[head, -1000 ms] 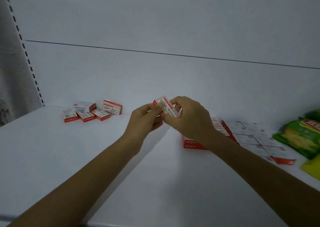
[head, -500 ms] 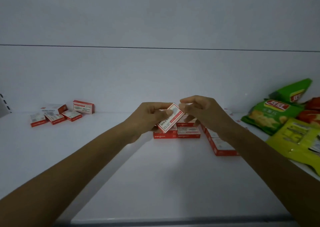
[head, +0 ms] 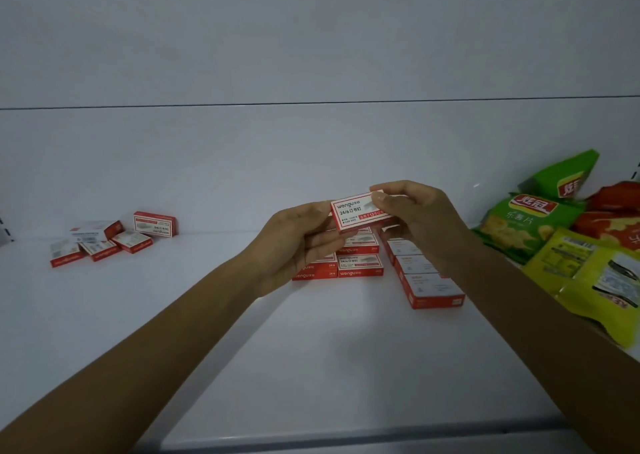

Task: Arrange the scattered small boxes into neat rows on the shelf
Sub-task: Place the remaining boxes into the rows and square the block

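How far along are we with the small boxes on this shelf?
Partly done. Neat rows of boxes already lie mid-shelf. One box is in hand, pinched above those rows by the left hand and right hand. Left to do: the scattered cluster of five boxes at far left, lying at odd angles.

- held box (head: 356, 213): left end sits under left grip (head: 294, 242), top-right corner under the thumb of right grip (head: 419, 218). Fine print below the "24/6" line is unreadable.
- sorted rows (head: 360, 266) just below held box: rear boxes are hidden behind it and both grips, so can't count them.
- white-top column (head: 429, 287) below-right of held box: far end is behind the right wrist.
- snack bags (head: 530, 225) right of held box: cut by the frame edge. yellow bag (head: 588, 280) is partly behind the right forearm.
- loose boxes (head: 104, 242) far left of held box: print too small to read.
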The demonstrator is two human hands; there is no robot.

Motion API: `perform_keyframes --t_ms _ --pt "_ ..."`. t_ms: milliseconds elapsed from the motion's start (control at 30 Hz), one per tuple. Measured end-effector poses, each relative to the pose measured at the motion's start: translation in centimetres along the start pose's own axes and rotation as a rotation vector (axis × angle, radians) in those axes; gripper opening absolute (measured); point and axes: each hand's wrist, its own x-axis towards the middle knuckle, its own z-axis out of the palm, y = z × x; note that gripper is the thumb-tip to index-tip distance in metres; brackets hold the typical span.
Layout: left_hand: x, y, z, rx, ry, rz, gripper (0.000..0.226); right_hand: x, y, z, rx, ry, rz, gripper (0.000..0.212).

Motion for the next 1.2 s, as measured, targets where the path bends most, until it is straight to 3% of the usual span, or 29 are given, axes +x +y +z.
perform_keyframes --t_ms 200,300,433,533,633,733,800,867,933,1000,1200 --pt "0.2 -1.1 0.1 -0.007 0.051 0.003 0.024 -0.7 0.6 0.4 0.023 0.027 0.014 0.023" --pt "0.4 -1.4 -0.1 0.003 0.059 -0.008 0.025 -1.0 0.5 -0.2 -0.027 -0.055 -0.024 0.031" --pt "0.4 -1.1 -0.3 0.028 0.057 -0.021 0.025 -1.1 0.4 -1.2 -0.304 -0.167 -0.099 0.053" --pt "0.6 -1.2 0.1 0.116 0.056 -0.011 0.024 -0.9 0.9 -1.5 -0.552 -0.140 -0.210 0.052" --pt "1.0 -1.6 -0.2 0.506 0.126 0.129 0.028 -0.8 1.4 -1.6 -0.682 -0.092 -0.241 0.043" --pt "1.2 -2.4 -2.0 1.044 0.240 0.417 0.033 -0.6 2.2 -2.0 -0.710 -0.088 -0.213 0.037" --pt "1.2 -3.5 -3.2 1.306 0.213 0.537 0.041 -0.3 2.7 -2.3 -0.779 -0.122 -0.186 0.038" --pt "1.2 -4.8 -3.9 1.491 0.092 0.475 0.062 0.0 3.0 -2.1 -0.883 -0.154 -0.147 0.040" --pt "1.4 -6.0 -4.2 1.642 -0.011 0.359 0.079 0.2 3.0 -1.7 -0.943 -0.177 -0.117 0.042" --pt "1.8 -6.7 -4.6 1.738 -0.025 0.313 0.081 0.4 3.0 -1.1 -0.983 -0.194 -0.101 0.044" --pt "2.1 -7.4 -5.2 1.756 -0.010 0.360 0.078 1.0 3.6 -0.2 -1.083 -0.214 -0.067 0.048"
